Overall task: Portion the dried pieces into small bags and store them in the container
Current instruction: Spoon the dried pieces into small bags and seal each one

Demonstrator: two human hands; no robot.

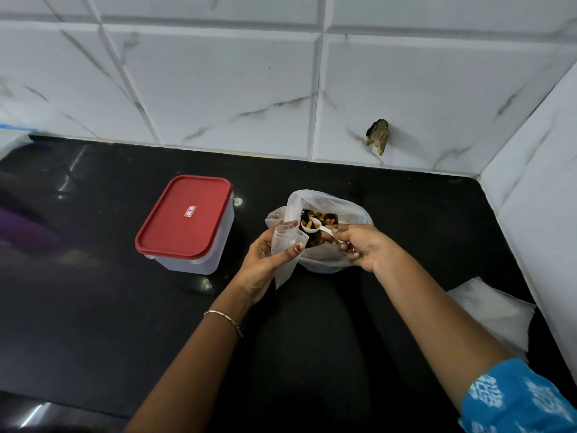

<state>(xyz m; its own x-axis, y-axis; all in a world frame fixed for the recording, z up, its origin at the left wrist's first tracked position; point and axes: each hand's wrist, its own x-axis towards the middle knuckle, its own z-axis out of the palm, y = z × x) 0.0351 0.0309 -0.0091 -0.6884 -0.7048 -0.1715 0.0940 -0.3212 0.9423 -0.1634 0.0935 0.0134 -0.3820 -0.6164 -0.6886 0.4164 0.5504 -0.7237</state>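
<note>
From my head camera, looking down at the black counter [93,307]: my left hand [265,264] is curled round a small clear bag [285,245], thumb pressed on its front, the mouth held open and tilted toward the big bag. The lower end of the small bag hangs below my palm; I cannot tell whether anything is in it.

My right hand [362,245] pinches the handle of a white spoon [315,228] between thumb and fingers. The other fingers are folded under and mostly hidden. The bowl of the spoon carries a few dried pieces [318,217] and sits just beside the mouth of the small bag, over the big plastic bag [331,257], which stands open on the counter with more of the pieces inside. How full it is I cannot make out, since the plastic is cloudy and my hands cover the front.

The container [199,257] stands well to the left of the bags, its red lid [184,217] on; its contents do not show through the lid.

At the right edge lies some white plastic [496,310], partly cut off by my blue sleeve [512,401] and the tiled wall [218,82].
</note>
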